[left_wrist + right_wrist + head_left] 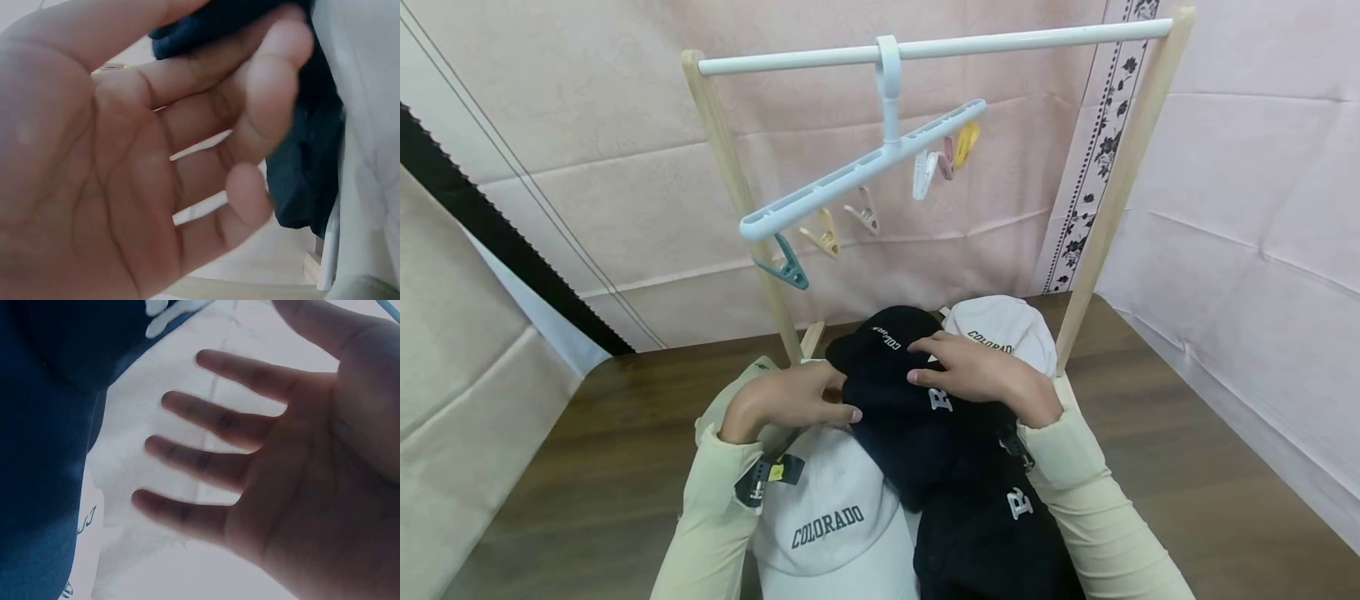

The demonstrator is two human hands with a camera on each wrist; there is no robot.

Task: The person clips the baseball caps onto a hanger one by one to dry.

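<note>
from left to right we count two hands, six caps, one rack (1037, 39), one hanger (857, 172) and six clips; at the left, one pale green cap (727, 402) lies partly behind the left hand (793, 398), whose fingers are loosely bent, its palm bare; we see nothing in its hold and cannot tell whether its fingertips touch the cloth; below it we see the front white cap (808, 467); above, the hanger, hooked on the rack's white rod, bears one teal clip (788, 271), one pale yellow clip (827, 240), one beige clip (867, 218), one white clip (922, 177), one mauve clip (947, 160) and one bright yellow clip (966, 147); three dark caps follow: the upper dark cap (906, 319), the middle dark cap (891, 425) between the hands, and the lower dark cap (977, 542); the right hand (977, 371) hovers over them, fingers straight and spread, holding nothing; behind it sits the rear white cap (1007, 312); as to writing, we read "colorado" on the front white cap, small pale lettering not fully legible on the upper dark cap, one white letter, seemingly "r", on the middle and lower dark caps, and "colorado", its end unclear, on the rear white cap
</note>
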